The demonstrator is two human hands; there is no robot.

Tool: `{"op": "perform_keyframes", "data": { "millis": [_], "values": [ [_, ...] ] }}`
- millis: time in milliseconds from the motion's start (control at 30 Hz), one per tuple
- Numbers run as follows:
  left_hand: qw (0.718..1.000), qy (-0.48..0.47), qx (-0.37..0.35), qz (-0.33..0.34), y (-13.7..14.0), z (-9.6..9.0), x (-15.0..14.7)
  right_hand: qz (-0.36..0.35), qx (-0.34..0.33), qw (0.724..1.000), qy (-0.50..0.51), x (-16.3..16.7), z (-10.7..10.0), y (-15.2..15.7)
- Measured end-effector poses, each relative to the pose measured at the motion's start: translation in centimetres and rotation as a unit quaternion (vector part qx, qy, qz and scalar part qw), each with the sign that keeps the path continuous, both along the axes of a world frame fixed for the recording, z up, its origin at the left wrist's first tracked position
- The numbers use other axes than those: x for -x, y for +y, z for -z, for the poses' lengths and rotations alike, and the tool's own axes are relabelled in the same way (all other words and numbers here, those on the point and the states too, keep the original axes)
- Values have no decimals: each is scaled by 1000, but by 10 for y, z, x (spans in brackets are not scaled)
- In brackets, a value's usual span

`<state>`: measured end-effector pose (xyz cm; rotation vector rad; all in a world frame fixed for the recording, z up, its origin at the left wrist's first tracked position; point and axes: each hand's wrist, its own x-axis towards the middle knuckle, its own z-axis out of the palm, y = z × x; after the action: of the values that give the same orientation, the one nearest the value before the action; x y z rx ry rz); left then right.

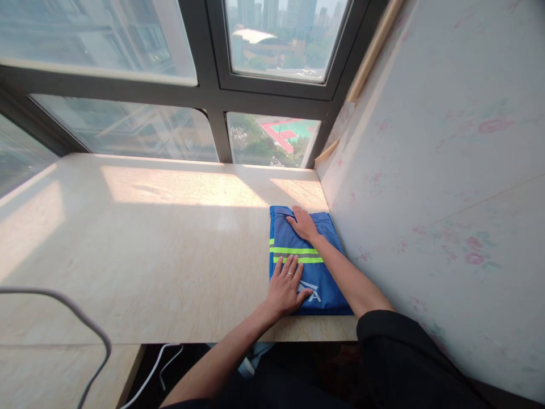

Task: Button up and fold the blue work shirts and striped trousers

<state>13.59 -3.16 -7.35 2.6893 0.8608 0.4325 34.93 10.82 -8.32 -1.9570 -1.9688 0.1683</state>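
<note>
A blue folded garment [326,289] with yellow-green and grey reflective stripes and a white print lies flat on the marble-look sill, close to the wall. My left hand [286,287], with a ring on one finger, rests flat on its lower left part, fingers spread over the lowest stripe and partly covering the print. Toward the far edge, my right hand [304,225] presses on the cloth above the stripes, fingers stretched out. Neither hand grips the fabric.
The sill [183,255] stretches left in front of the windows [272,42]. On the right rises a flowered wall [443,187]. A grey cable [85,318] loops at the lower left, and a white cable [149,369] hangs below the sill's front edge.
</note>
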Motion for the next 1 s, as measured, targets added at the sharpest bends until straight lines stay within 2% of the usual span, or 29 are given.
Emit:
{"op": "perform_keyframes", "data": {
  "millis": [133,233,367,467,600,767,1000],
  "values": [
    [1000,-6,-3,-3,0,-8,0,-17,-26,999,-8,4,-13,-24],
    [999,-19,-2,-51,0,-16,0,10,-50,998,-31,0,-17,-58],
    [997,-17,15,-69,0,-15,1,68,-33,996,-40,-15,-6,-107],
    [997,-5,33,-63,1,-7,1,73,-2,997,-31,-26,8,-130],
    [997,-6,38,-64,3,0,0,66,5,998,-12,-33,18,-138],
    [997,-17,48,-62,5,0,2,61,13,998,-7,-35,17,-135],
    [993,-36,86,-67,10,-2,7,117,110,987,-30,-32,0,-131]
  ]
}}
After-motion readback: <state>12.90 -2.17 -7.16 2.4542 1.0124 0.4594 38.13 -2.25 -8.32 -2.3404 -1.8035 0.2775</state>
